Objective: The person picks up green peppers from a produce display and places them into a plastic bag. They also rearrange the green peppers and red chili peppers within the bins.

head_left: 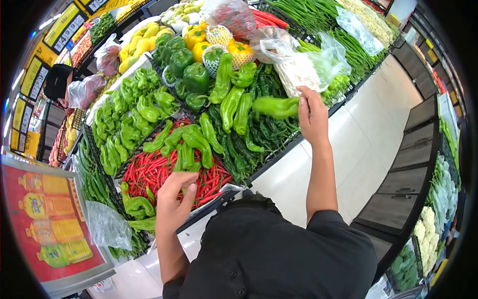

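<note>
My right hand point(313, 117) grips one end of a long light-green pepper point(276, 107), held out to the left above a heap of dark green peppers point(266, 132). My left hand point(174, 199) hovers at the near edge of the red chilies point(149, 169); its fingers are bent, the thumb stands apart, and nothing shows between them. Several light-green peppers point(196, 142) lie on top of the chilies. More long green peppers point(231, 107) rest on the dark green ones, left of the held pepper.
Green bell peppers point(196, 77) and yellow peppers point(196, 35) sit further back. A bag of white mushrooms point(298, 74) lies beyond my right hand. Crinkled green peppers point(119, 117) fill the crate on the left. A drinks poster point(52, 214) stands at the left, a dark cabinet point(406, 174) at the right.
</note>
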The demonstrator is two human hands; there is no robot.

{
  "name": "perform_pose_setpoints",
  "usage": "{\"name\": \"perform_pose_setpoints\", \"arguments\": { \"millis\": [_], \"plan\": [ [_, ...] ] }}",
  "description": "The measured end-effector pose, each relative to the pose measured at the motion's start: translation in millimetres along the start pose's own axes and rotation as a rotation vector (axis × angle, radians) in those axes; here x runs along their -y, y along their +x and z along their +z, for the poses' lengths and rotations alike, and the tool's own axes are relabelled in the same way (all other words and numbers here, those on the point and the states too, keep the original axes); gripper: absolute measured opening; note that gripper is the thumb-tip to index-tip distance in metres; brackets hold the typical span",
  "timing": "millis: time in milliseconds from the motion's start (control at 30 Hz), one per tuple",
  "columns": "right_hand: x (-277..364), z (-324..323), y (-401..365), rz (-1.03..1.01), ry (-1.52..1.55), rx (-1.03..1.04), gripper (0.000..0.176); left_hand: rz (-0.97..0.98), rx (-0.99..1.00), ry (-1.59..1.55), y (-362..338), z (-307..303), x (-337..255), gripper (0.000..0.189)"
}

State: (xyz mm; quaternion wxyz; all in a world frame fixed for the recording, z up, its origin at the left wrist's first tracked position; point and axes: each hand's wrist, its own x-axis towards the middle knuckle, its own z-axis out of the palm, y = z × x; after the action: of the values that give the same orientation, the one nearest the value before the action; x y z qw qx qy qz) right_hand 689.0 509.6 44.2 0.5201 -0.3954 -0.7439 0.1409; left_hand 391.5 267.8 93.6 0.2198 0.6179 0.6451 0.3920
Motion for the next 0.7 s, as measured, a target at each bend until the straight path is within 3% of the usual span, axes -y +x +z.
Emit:
{"name": "perform_pose_setpoints", "arguments": {
  "millis": [67, 100, 200, 267, 367, 500, 600, 700],
  "plan": [
    [9.5, 4.0, -5.9, -0.066, 0.082, -0.025, 0.025, 0.14, 0.029, 0.091, 16.6, 10.6, -8.0, 0.034],
    [18.2, 4.8, -12.3, 0.079, 0.178, 0.065, 0.025, 0.187, 0.042, 0.089, 25.2, 20.5, -15.5, 0.039],
    [50.8, 15.8, -25.8, 0.021, 0.351, 0.259, 0.029, 0.286, 0.152, 0.099, 44.8, 54.9, -30.1, 0.061],
    [68.5, 19.6, -31.4, -0.054, 0.447, 0.327, 0.028, 0.265, 0.194, 0.08, 46.8, 74.4, -30.4, 0.06],
    [74.8, 27.0, -36.9, 0.007, 0.566, 0.357, 0.028, -0.019, 0.307, -0.057, 46.6, 79.4, -32.5, 0.053],
    [75.4, 35.5, -36.8, 0.131, 0.563, 0.383, 0.028, -0.018, 0.264, -0.264, 45.3, 81.0, -7.2, 0.04],
    [80.4, 42.0, -34.3, 0.207, 0.631, 0.453, 0.028, -0.114, 0.362, -0.231, 41.7, 73.0, -3.8, 0.042],
    [87.3, 54.1, -35.1, 0.276, 0.722, 0.539, 0.027, -0.077, 0.347, -0.252, 31.2, 67.1, 4.3, 0.045]
  ]
}}
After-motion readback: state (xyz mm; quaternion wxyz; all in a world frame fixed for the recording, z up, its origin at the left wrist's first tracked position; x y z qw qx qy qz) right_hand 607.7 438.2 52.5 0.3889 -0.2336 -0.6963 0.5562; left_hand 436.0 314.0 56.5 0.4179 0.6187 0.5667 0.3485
